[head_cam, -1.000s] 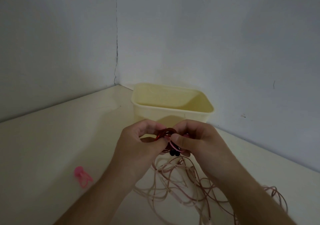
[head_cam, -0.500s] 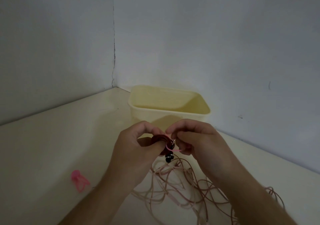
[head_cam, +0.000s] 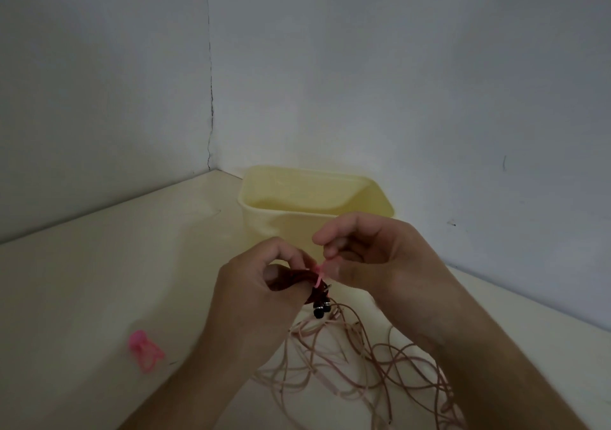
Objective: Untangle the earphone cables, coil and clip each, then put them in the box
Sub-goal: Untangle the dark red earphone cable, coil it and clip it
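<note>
Just in front of the yellow box (head_cam: 317, 198), above the table (head_cam: 82, 281): a dark red coiled earphone cable (head_cam: 297, 279) pinched in the left hand (head_cam: 251, 297), coil lying roughly left to right, black earbuds (head_cam: 320, 310) dangling beneath. Right hand (head_cam: 380, 264) just beside, fingertips pinching the free end of a thin pink clip (head_cam: 320, 272) wrapped around the coil's right edge. Box directly beyond both hands, open top facing up, a little nearer the right hand. Below and toward the right, a loose tangle of pale pink cable (head_cam: 363, 370) on the table; well apart on the left, a spare pink clip (head_cam: 145, 350). Probably cinching next, then forward into the box
</note>
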